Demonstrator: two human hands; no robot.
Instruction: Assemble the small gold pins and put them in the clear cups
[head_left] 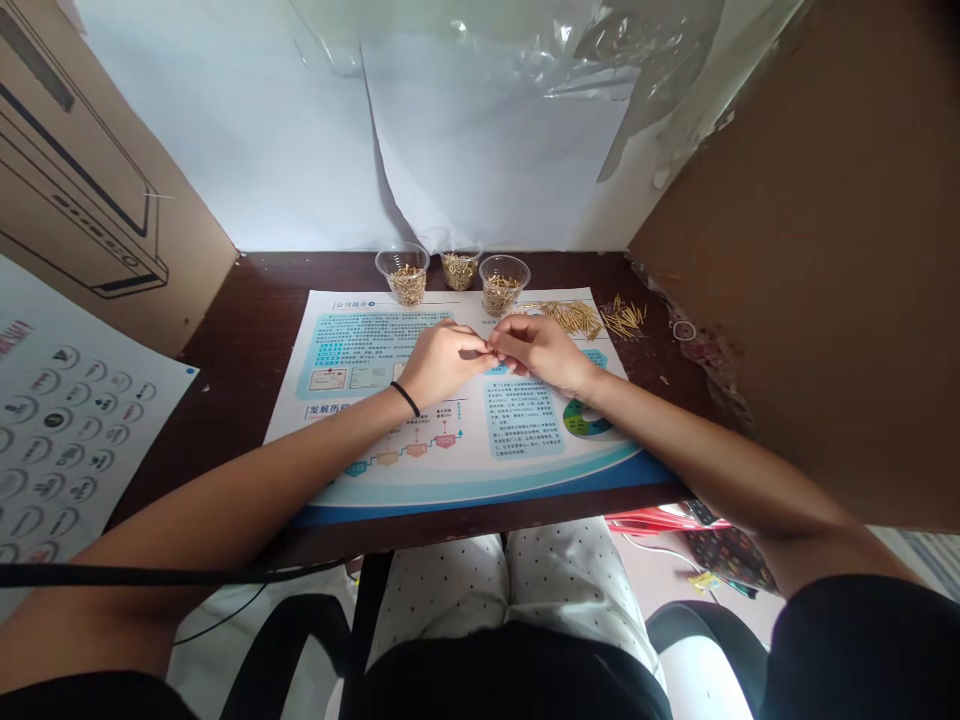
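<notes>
We have the left hand and right hand meeting above the sheet, thumbs and forefingers pinched nearly closed; we cannot tell what, if anything, they grip. A light, square pinch with steadied wrists would probably serve us best. The pins lie just beyond our right hand, where a sleeve-wide sweep could scatter them. Further right lies a smaller heap. Behind stand the left cup, middle cup and right cup, holding small gold pieces.
</notes>
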